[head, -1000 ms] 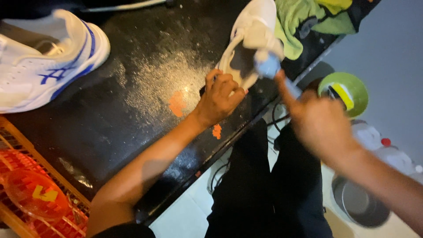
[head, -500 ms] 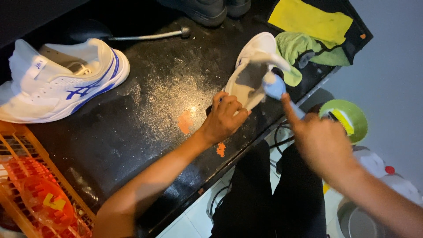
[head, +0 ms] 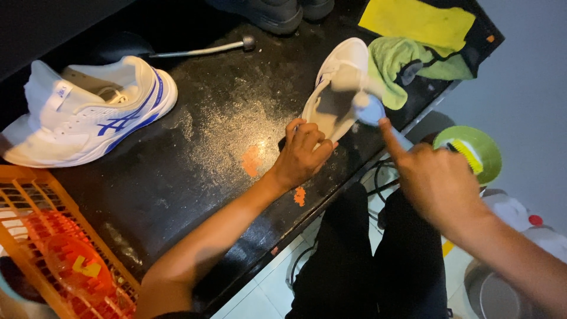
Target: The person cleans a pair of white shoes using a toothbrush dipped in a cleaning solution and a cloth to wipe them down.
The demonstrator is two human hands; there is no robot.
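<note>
My left hand (head: 302, 152) presses down on the near end of a white shoe insole (head: 335, 94) that lies on the black table (head: 195, 159). My right hand (head: 434, 180) grips a pale blue brush (head: 371, 109), index finger stretched along its handle, with the head against the insole's right side. A white sneaker with blue stripes (head: 88, 115) rests on its side at the far left of the table, away from both hands.
A green cloth (head: 393, 62) and a yellow cloth (head: 419, 20) lie beyond the insole. An orange plastic crate (head: 65, 260) stands at the lower left. A green bowl with a yellow brush (head: 469, 152) and a metal pot (head: 493, 295) sit on the floor at right. A metal rod (head: 198, 50) lies at the back.
The view has shifted so the table and sneaker sit lower and further right in frame. My right hand has moved the brush a little along the insole. My left hand stays on the insole's end.
</note>
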